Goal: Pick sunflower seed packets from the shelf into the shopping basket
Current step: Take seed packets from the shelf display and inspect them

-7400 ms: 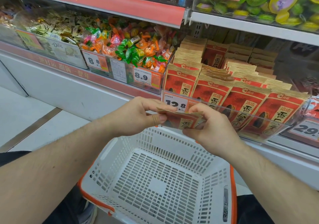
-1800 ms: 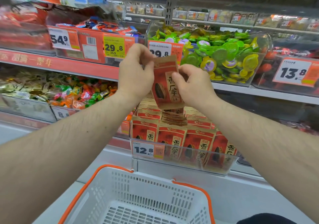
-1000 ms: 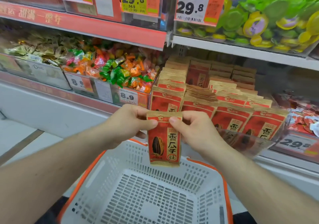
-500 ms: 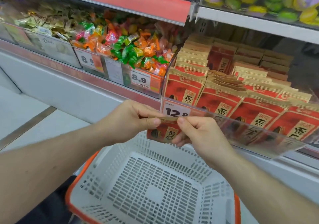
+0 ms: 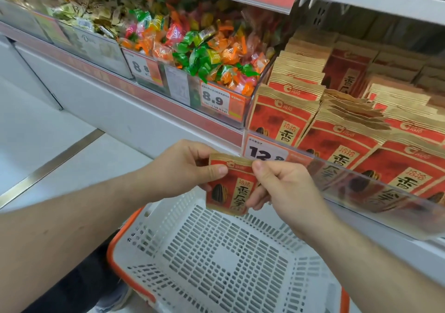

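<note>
Held packet: one red-and-gold sunflower seed packet hung upright between both hands, above the far rim of the basket and in front of the shelf edge.
Left hand: closed on the packet's upper left corner, thumb on the front face, fingers behind.
Right hand: closed on the packet's upper right corner and right edge, thumb at the gold top band.
Shopping basket: white mesh with an orange rim, directly below the hands; no packet lay inside.
Shelf stock: matching packets stood in rows behind a clear front guard, right of the hands.
Price tag: fixed to the guard, just behind the held packet.
Candy bin: wrapped sweets, left of the shelf stock.
</note>
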`<state>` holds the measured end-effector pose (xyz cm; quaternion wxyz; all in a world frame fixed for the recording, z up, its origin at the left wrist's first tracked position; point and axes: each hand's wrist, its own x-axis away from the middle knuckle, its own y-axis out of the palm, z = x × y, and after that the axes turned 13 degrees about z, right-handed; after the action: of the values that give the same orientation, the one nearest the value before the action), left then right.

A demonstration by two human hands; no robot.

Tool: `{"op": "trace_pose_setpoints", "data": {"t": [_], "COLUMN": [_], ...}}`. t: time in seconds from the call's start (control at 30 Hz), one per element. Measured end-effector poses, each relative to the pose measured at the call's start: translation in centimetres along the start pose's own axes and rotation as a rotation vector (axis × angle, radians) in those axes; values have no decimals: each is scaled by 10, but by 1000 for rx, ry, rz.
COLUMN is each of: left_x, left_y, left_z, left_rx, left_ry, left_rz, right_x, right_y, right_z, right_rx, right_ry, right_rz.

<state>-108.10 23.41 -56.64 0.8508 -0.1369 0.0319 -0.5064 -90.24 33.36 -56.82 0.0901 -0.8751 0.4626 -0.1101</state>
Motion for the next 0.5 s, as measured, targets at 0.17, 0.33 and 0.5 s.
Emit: {"op": "trace_pose_setpoints", "data": {"t": [0.17, 0.33, 0.5], "left_x": [-1, 4, 8], "left_y": [-7, -8, -9], "left_z": [0, 10, 13], "left_rx": [4, 82, 202], "left_ry": [-22, -31, -78], "left_rz": [6, 32, 10], "right_x": [-8, -7, 1], "right_y": [4, -2, -7], "right_z": [-4, -6, -6], "right_rx": [-18, 95, 221], "right_ry": [-49, -105, -114], "right_rz": [8, -38, -65]}}
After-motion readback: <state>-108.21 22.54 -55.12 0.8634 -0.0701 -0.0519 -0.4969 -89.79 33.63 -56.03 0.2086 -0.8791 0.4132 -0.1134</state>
